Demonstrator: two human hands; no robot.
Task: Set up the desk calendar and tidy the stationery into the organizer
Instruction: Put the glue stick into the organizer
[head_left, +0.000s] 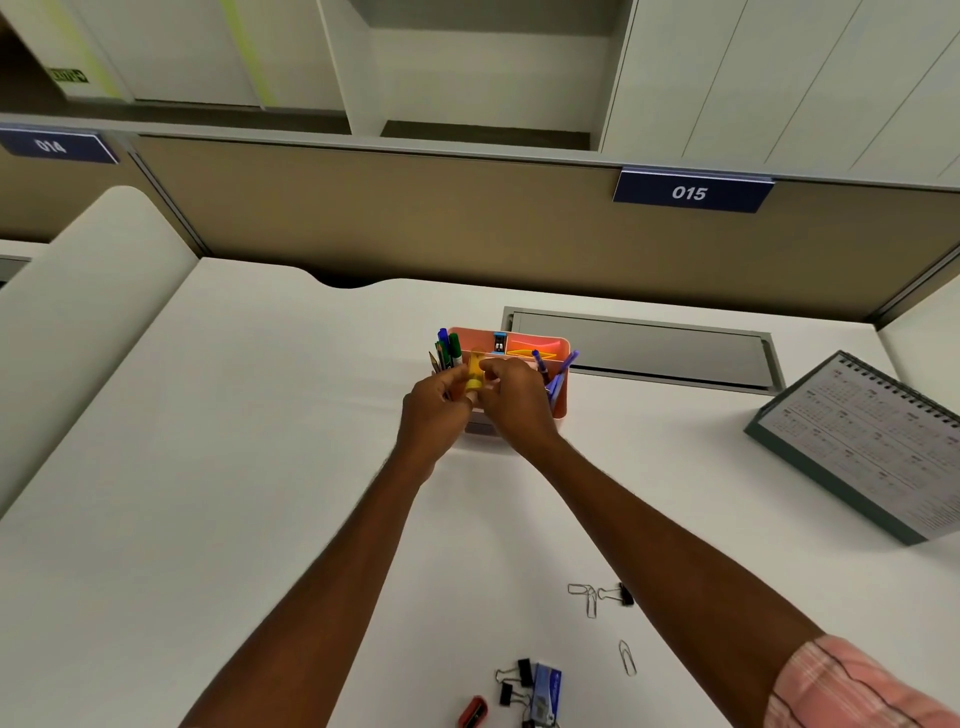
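both arms reach forward; left hand (434, 410) and right hand (511, 400) meet, fingers pinched together.

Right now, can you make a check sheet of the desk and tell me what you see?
Surface: white desk, mostly bare, with a grey hatch at the back.
Job's things: pink organizer holds pens on its left side and more on its right; calendar stands at the right.
Clutter: paper clips, binder clips, a blue box and a red item lie loose at the near edge.
Grippers: left hand and right hand together hold a yellow item over the organizer.
Cables: nothing seen.
Surroundings: tan partition with sign 015; white cabinets above.
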